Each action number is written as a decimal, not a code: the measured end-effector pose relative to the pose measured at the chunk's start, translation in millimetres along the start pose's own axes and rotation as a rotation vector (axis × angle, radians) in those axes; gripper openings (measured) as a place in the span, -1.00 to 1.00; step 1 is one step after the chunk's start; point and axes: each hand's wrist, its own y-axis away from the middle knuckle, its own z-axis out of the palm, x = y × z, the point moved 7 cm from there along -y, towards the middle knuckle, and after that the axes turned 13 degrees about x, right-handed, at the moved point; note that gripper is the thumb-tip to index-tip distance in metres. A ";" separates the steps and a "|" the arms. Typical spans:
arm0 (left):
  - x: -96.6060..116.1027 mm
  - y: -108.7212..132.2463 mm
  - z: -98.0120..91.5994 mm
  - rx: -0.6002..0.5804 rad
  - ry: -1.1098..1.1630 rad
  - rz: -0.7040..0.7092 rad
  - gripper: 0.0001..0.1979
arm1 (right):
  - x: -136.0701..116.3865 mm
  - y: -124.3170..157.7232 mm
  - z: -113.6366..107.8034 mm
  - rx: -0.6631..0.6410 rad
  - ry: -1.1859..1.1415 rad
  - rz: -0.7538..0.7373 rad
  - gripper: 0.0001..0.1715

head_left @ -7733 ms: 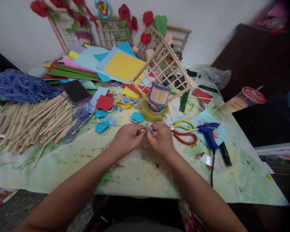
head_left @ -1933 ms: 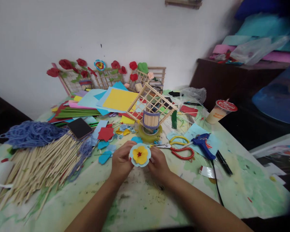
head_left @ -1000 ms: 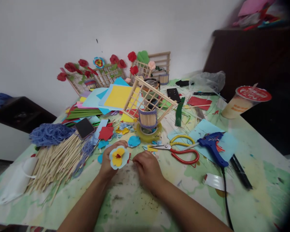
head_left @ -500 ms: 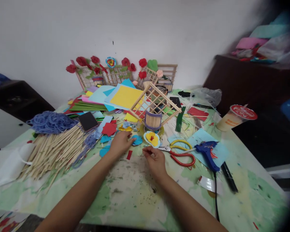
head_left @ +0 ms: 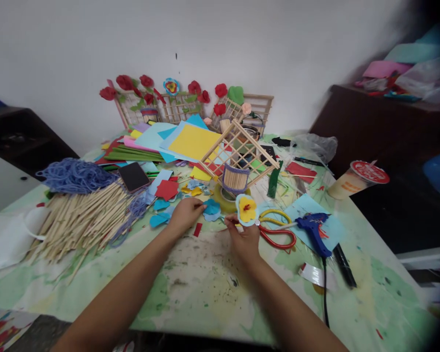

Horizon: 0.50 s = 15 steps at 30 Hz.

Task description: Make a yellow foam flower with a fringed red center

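My right hand (head_left: 243,237) is closed on a paper flower (head_left: 246,209), pale blue with a yellow middle and a red centre, and holds it upright above the table. My left hand (head_left: 184,215) reaches forward, its fingers pinching the edge of a blue heart-shaped paper piece (head_left: 211,209) lying on the table. A small red paper scrap (head_left: 197,229) lies between the two hands.
Red and yellow scissors (head_left: 276,232) and a blue glue gun (head_left: 315,227) lie right of my right hand. A tape roll (head_left: 225,200) and wooden lattice (head_left: 239,152) stand behind. Wooden sticks (head_left: 80,216) and blue yarn (head_left: 75,175) fill the left. A sealed cup (head_left: 355,179) lies far right.
The flower passed from both hands to my left hand, then to my right, which lifted it. My left hand went forward to the blue paper hearts.
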 end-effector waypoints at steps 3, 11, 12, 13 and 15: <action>4.2 1.5 -12.2 0.134 0.100 0.017 -0.74 | -7.2 -4.1 -4.6 0.037 -0.020 0.050 -0.85; 34.7 22.0 -1.3 -0.063 0.414 -0.148 -0.76 | -31.1 -7.0 -13.1 0.053 0.007 -0.122 -0.92; 38.5 24.4 0.1 -0.085 0.442 -0.161 -0.76 | -31.2 -7.0 -13.3 0.054 0.018 -0.138 -0.93; 40.9 26.3 1.4 -0.106 0.471 -0.180 -0.77 | -30.6 -7.1 -13.7 0.059 0.029 -0.147 -0.94; 42.6 28.7 3.2 -0.131 0.544 -0.223 -0.77 | -29.6 -7.5 -13.7 0.065 0.049 -0.164 -0.95</action>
